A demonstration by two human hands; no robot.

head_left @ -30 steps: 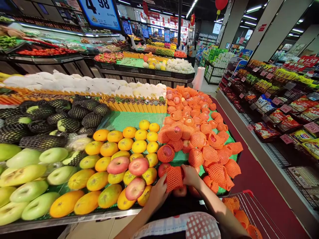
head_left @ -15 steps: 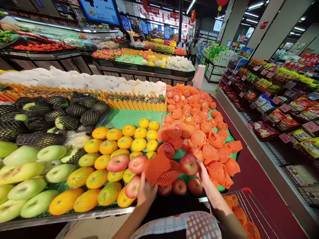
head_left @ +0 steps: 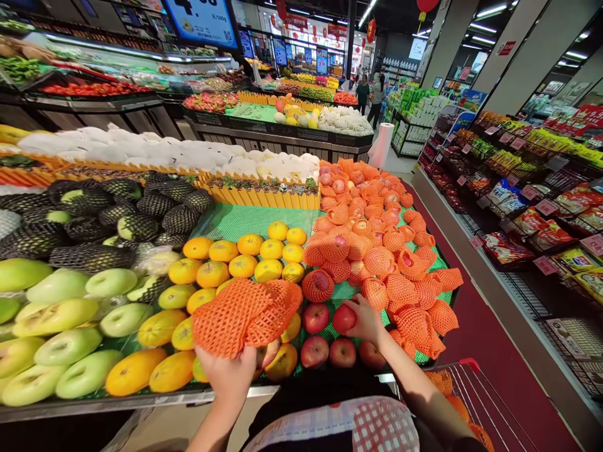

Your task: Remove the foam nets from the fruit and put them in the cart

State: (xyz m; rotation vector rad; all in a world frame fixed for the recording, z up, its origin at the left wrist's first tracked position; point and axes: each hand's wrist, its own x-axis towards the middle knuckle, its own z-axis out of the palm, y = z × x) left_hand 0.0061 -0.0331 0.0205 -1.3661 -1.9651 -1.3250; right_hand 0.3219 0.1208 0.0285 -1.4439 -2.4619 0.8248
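My left hand (head_left: 227,375) grips a bunch of orange foam net sleeves (head_left: 240,317), held up over the oranges (head_left: 213,274) at the display's front; no fruit shows through the mesh. My right hand (head_left: 370,323) has its fingers curled round a bare red apple (head_left: 343,319), low over the green mat. Whether that apple rests on the mat I cannot tell. Beside it lies another bare apple (head_left: 315,318), and a front row of bare apples (head_left: 342,353) sits just below. Part of a pinkish apple (head_left: 267,355) shows behind my left hand.
Many apples in orange foam nets (head_left: 379,260) are heaped behind and right of my right hand. Green apples (head_left: 68,345) and black-netted fruit (head_left: 136,226) lie left. A shopping cart (head_left: 471,389) stands at lower right, near the snack shelves (head_left: 522,207).
My right hand has brought the apple down and a little left, among the bare apples. The left hand has carried the foam nets leftward and up, away from the right hand.
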